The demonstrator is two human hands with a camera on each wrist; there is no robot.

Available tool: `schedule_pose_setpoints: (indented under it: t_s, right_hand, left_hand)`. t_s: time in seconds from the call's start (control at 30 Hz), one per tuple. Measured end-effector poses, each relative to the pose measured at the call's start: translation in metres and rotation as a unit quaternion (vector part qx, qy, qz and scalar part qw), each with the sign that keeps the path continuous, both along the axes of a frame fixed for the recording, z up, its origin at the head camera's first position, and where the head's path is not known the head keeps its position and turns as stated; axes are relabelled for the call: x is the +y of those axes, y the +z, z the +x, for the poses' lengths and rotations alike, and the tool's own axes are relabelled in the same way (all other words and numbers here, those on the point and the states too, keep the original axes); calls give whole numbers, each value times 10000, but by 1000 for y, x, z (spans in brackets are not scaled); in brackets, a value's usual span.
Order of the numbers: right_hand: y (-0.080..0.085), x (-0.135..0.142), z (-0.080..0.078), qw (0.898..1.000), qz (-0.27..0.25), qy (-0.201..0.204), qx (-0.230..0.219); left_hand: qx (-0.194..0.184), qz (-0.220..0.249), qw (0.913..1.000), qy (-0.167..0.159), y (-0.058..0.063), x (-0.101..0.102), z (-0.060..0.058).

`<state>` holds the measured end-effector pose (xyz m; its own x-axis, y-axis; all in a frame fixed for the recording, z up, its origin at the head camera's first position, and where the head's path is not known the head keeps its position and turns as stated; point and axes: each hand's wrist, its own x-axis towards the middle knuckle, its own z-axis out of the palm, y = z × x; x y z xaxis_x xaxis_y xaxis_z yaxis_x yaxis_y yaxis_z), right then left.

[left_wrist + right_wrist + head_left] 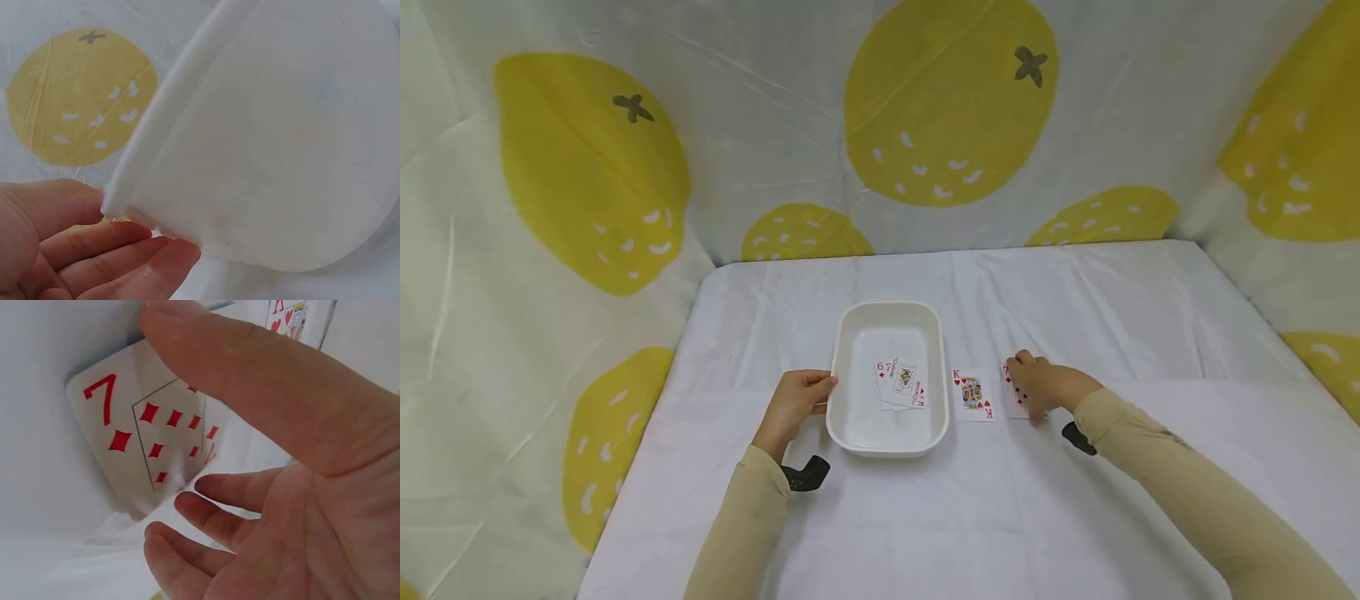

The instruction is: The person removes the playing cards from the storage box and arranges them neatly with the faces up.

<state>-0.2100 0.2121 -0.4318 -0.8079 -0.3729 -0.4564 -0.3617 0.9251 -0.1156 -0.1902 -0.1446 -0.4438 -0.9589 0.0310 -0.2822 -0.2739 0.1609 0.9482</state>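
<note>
A: What are the hands doing?

B: A left hand [790,406] pinches the left rim of a white tray [859,427] between thumb and fingers. The right hand [1049,386] arches over a seven of diamonds [144,434], half-curled, thumb at the card's near edge and fingers by its far one. Whether they grip cannot be told.

A: How is so flat a card best handled?

B: A light squeeze on those two edges should bow it off the white table [970,525]; the other hand need only steady the tray, untipped.

A: And beyond?

B: The king of hearts [972,395] lies between tray and seven. Inside the tray, a joker [905,379] overlaps other cards. The tray stands nearer the table's left edge; lemon-print sheeting [951,108] rises behind the far edge.
</note>
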Motion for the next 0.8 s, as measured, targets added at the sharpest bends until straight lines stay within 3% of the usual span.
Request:
schedule_pose_setpoints:
  t_s: [0.1,0.23,0.43,0.67,0.8]
  right_hand:
    - [10,-6,-1,9998,-89,83,150]
    - [31,-21,-6,9969,-635,106,453]
    - [59,-61,-15,9866,-1214,449,995]
    - [69,-114,-16,9806,-986,1128,1264]
    - [66,-141,-19,9864,-764,1082,975]
  left_hand:
    - [-40,25,10000,17,0,-1,0]
    - [-10,22,10000,14,0,-1,0]
    - [58,3,10000,16,1,-1,0]
    - [-34,1,10000,-1,4,-1,2]
    - [-57,-56,10000,-4,4,-1,3]
